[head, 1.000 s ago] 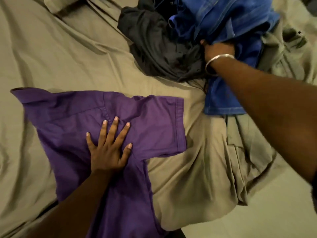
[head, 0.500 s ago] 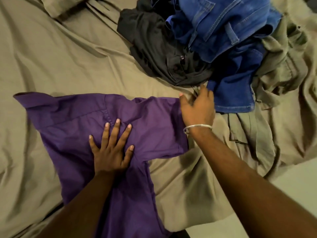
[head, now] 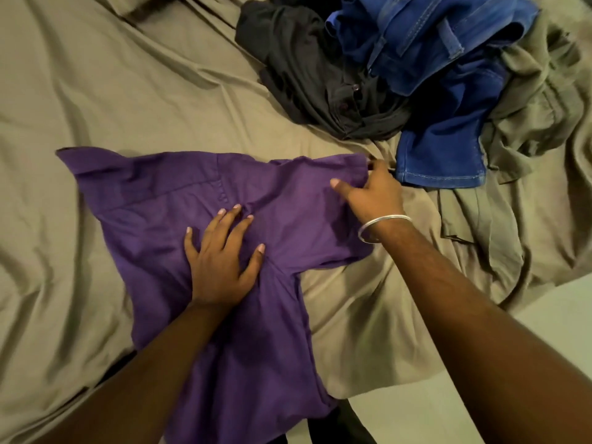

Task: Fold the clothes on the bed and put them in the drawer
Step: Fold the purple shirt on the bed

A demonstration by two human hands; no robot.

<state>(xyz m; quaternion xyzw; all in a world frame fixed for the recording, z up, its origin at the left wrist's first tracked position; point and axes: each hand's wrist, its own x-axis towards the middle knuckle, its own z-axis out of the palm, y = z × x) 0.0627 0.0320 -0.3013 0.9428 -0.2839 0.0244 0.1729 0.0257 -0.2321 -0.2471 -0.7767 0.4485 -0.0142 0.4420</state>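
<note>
purple shirt [head: 166, 225] | spread flat, near | black shirt [head: 304, 65], blue jeans [head: 442, 91] | heaped, far

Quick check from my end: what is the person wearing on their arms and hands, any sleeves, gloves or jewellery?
Both forearms are bare, with no sleeves or gloves in view. The right hand has a thin silver bangle around the wrist, plain and round. The left hand wears no rings or bands that show. The fingernails on both hands are short and look unpainted.

Rumpled olive-tan bedsheet [head: 128, 100] covering the bed, pale floor [head: 544, 322] at lower right, dim light
</note>
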